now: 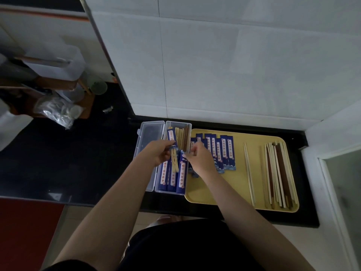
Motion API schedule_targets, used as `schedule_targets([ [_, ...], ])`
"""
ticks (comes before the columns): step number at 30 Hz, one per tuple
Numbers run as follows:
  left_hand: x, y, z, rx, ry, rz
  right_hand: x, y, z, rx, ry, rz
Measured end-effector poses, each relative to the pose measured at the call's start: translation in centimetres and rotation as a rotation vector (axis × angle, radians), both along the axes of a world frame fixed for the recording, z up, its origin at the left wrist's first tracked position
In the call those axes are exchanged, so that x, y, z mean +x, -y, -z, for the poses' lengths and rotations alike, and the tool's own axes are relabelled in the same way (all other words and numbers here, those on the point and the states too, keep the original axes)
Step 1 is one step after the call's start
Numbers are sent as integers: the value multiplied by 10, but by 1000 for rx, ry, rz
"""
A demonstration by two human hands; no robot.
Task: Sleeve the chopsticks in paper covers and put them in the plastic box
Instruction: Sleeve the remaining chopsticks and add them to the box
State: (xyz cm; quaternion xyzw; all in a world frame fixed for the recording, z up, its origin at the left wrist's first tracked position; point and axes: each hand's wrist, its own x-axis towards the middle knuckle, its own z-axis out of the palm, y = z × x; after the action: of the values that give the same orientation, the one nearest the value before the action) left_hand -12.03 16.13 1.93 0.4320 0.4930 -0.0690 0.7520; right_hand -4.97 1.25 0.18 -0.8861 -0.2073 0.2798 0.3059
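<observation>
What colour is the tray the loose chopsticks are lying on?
Pale yellow. The tray shows best in the head view, the only one, right of the plastic box.

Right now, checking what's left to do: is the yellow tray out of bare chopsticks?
No, a bundle of bare chopsticks lies on the yellow tray's right side.

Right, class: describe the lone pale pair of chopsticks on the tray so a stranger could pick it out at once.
Find the yellow tray on the black counter, right of the clear plastic box. Between the blue paper sleeves and the big mixed bundle of chopsticks lies the lone pale pair, apart from both.
</observation>
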Motion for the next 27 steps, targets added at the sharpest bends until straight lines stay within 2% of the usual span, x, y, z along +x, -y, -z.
schedule_targets([
  [2, -2, 4, -4, -144, 110, -84, 2, -6, -11, 137, -8, -90],
  [3, -1, 5, -7, -184, 145, -110, 2, -9, -17, 233, -88, -102],
  [5, 4, 10, -13, -253, 209, -162, 1, -15, -28, 462, -360, 14],
  [6, 7, 12, -16, -296, 240, -198, 2, -17, -32, 531, -415, 61],
  [9, 14, 20, -20, -394, 284, -279, -1, -17, -45, 448, -284, 108],
  [13, 21, 34, -20, -397, 313, -260, 4, -25, -51, 457, -146, 417],
  [16, 22, 34, -26, -178, 178, -65, 13, -20, -50, 472, -75, 456],
  [19, 17, 23, -26, 420, -57, 138, 27, -10, -52, 382, -58, 355],
  [21, 14, 14, -23, 810, -47, 296, 34, -8, -51, 248, -105, 160],
  [22, 12, 12, -26, 863, 0, 390, 35, -9, -49, 191, -135, 61],
  [24, 11, 12, -27, 764, 71, 532, 32, -12, -43, 126, -186, -46],
  [25, 10, 12, -26, 719, 63, 569, 29, -14, -40, 119, -203, -50],
  [27, 7, 12, -20, 753, -9, 585, 22, -17, -33, 145, -254, -11],
])
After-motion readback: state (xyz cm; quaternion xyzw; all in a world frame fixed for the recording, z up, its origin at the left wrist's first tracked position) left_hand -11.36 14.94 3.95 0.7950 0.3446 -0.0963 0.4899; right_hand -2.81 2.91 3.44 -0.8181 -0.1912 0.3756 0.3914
